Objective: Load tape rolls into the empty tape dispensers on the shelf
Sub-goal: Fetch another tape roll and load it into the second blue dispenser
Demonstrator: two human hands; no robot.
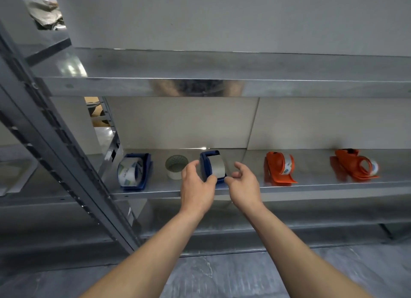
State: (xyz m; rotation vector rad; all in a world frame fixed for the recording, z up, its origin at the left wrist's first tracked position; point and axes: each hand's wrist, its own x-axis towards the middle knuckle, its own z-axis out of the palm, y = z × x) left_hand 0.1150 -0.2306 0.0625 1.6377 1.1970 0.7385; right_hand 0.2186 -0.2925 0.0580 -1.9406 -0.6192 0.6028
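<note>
A blue tape dispenser (pixel 210 164) with a grey tape roll (pixel 216 165) in it stands mid-shelf. My left hand (pixel 196 183) holds its near left side, thumb on the front edge and fingers along the left wall. My right hand (pixel 243 182) hovers at its near right corner with fingers loosely curled, holding nothing. A loose white tape roll (pixel 176 167) stands just left of my left hand. Further left, a second blue dispenser (pixel 145 164) carries a clear roll. To the right are two orange dispensers (pixel 279 167) (pixel 352 164), each with a roll.
The metal shelf (pixel 311 187) has a raised front lip, and an upper shelf (pixel 222 86) overhangs it. A slanted upright post (pixel 66 164) runs along the left. A lower shelf and grey floor lie beneath my forearms.
</note>
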